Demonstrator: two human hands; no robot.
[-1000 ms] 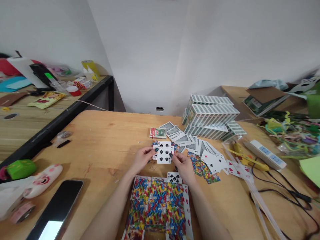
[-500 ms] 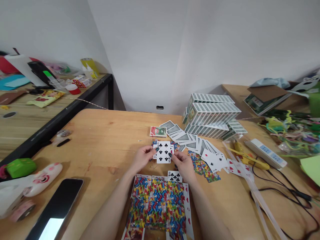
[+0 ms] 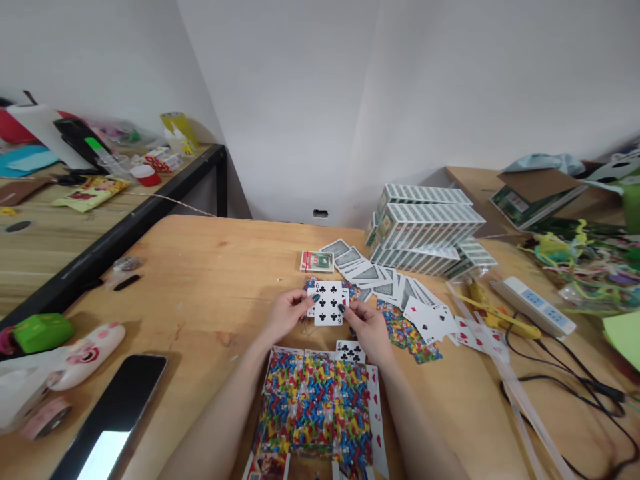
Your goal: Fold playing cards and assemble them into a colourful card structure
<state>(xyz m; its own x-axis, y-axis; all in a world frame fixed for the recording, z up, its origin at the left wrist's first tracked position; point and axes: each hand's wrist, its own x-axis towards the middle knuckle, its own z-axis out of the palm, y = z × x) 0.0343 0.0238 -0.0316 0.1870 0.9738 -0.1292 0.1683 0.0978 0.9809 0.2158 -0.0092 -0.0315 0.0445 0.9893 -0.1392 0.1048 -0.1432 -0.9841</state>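
One six of clubs point(image 3: 329, 305), pinched: L hand point(image 3: 287, 313) on its left edge, R hand point(image 3: 369, 327) on its right, both narrowed to a thumb grip. J-cornered card point(image 3: 345, 294) pokes out behind. All that's over the wooden table point(image 3: 210, 280), btwn the red-and-green card box point(image 3: 317, 261) & the ten of clubs point(image 3: 350, 349). Nearer the person, multicolored card backs point(image 3: 314, 400) in 3 columns. Phone point(image 3: 113, 413) off L, striped boxes point(image 3: 427, 227) stacked back R.
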